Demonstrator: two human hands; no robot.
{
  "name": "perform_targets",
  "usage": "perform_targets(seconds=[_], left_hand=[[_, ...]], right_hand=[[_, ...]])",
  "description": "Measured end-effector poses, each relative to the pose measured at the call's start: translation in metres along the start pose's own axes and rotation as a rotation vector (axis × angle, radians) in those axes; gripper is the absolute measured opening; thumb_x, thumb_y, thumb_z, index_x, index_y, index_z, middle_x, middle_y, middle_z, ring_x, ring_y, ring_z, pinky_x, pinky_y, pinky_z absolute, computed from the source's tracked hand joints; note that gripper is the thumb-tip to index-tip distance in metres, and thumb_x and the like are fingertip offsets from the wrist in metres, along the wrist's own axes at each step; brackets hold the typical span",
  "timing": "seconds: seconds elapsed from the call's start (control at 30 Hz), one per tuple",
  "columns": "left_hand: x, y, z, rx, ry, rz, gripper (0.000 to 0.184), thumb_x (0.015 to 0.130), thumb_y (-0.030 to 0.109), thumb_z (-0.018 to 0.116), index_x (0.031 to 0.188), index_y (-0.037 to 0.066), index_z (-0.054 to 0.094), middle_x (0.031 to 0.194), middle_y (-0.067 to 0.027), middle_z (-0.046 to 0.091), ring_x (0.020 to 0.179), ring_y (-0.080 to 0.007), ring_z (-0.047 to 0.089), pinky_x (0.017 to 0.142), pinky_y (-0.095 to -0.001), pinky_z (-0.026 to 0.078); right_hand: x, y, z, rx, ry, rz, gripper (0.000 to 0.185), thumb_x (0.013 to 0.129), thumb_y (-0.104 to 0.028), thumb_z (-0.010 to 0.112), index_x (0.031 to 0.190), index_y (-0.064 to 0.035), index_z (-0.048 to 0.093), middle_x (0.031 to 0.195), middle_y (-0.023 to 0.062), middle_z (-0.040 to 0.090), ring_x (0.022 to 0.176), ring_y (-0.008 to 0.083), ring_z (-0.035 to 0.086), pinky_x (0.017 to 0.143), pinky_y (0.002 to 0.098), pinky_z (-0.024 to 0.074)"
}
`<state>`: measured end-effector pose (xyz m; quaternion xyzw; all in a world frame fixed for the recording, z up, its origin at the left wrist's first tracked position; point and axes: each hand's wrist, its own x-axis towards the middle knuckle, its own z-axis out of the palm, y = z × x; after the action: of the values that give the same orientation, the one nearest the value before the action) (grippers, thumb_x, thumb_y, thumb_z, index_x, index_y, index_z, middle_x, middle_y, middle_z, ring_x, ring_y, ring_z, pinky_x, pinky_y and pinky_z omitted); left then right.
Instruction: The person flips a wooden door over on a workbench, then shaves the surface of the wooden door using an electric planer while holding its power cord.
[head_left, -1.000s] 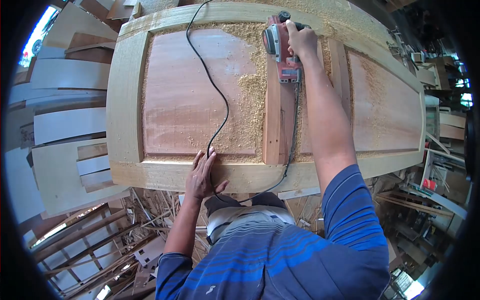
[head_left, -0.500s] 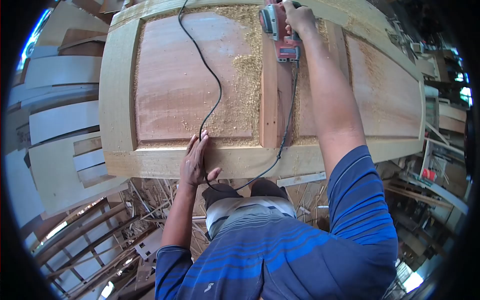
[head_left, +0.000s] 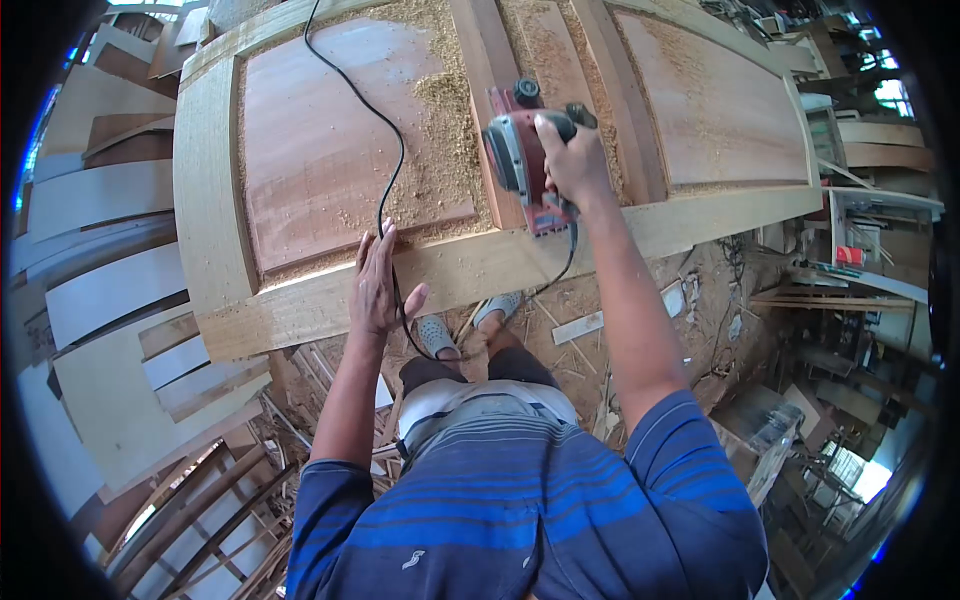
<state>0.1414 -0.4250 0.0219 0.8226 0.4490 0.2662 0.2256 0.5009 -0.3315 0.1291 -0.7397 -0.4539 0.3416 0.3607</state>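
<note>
A red and grey power planer [head_left: 520, 160] rests at the near end of a reddish upright piece on the wooden door [head_left: 440, 270]. My right hand [head_left: 575, 165] is wrapped round its handle. The black cord [head_left: 400, 150] runs over the left panel [head_left: 330, 150] and down past the door's near edge. With fingers stretched and thumb apart, my left hand [head_left: 377, 288] lies at the near rail, against the cord. Wood shavings [head_left: 450, 110] cover parts of the panels and joints.
Stacked boards [head_left: 110, 200] stand on the left. Below the near edge are my shoes [head_left: 436, 336], a loose wood strip [head_left: 578, 328] and scraps on the floor. More timber and a small red object [head_left: 850, 256] are at the right.
My right hand has drawn the planer from the far part of the door towards the near rail. The view has shifted, showing more floor and my shoes. My left hand stays by the cord.
</note>
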Motion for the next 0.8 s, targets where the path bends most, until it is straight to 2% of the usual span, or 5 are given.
perform_targets(seconds=[0.33,0.43,0.63,0.7,0.8], left_hand=[[-0.006,-0.003,0.005,0.011,-0.004,0.025,0.102,0.096,0.055,0.071,0.168,-0.005,0.033,0.165,-0.031,0.051,0.157,-0.0421,0.047,0.138,-0.0537,0.023],[-0.006,-0.005,0.003,0.004,-0.008,0.031,0.101,0.096,0.055,0.071,0.168,-0.006,0.033,0.166,-0.0314,0.05,0.157,-0.0421,0.047,0.138,-0.0534,0.022],[-0.005,0.002,0.0,0.005,-0.033,0.0,0.1,0.097,0.056,0.069,0.168,-0.005,0.034,0.164,-0.0322,0.051,0.157,-0.0429,0.047,0.138,-0.0531,0.023],[-0.003,0.003,-0.002,0.009,-0.038,-0.003,0.098,0.1,0.059,0.066,0.168,-0.004,0.034,0.164,-0.0328,0.051,0.157,-0.0438,0.047,0.138,-0.0524,0.023],[-0.001,0.002,-0.001,0.007,-0.029,0.003,0.099,0.099,0.059,0.067,0.168,-0.004,0.034,0.164,-0.0328,0.051,0.156,-0.044,0.048,0.138,-0.0532,0.023]], right_hand=[[-0.139,0.044,-0.028,0.06,0.009,0.149,0.045,0.106,-0.042,0.071,0.104,0.0027,0.077,0.064,0.0079,0.067,0.052,0.0192,0.069,0.051,0.0374,0.0547],[-0.17,0.058,-0.028,0.083,0.064,0.085,0.042,0.107,-0.04,0.072,0.102,0.002,0.076,0.063,0.0067,0.066,0.051,0.0174,0.066,0.05,0.0371,0.0528],[-0.151,0.038,-0.023,0.068,0.076,0.157,0.041,0.106,-0.039,0.072,0.099,0.0017,0.076,0.063,0.0072,0.066,0.053,0.0177,0.067,0.053,0.0382,0.0539],[-0.135,0.037,-0.021,0.049,0.073,0.136,0.042,0.106,-0.04,0.072,0.097,0.0019,0.076,0.063,0.008,0.066,0.054,0.0187,0.069,0.054,0.039,0.0545],[-0.113,0.037,-0.018,0.03,0.078,0.095,0.045,0.105,-0.042,0.072,0.095,0.002,0.076,0.064,0.0095,0.068,0.055,0.0208,0.071,0.056,0.0402,0.0553]])
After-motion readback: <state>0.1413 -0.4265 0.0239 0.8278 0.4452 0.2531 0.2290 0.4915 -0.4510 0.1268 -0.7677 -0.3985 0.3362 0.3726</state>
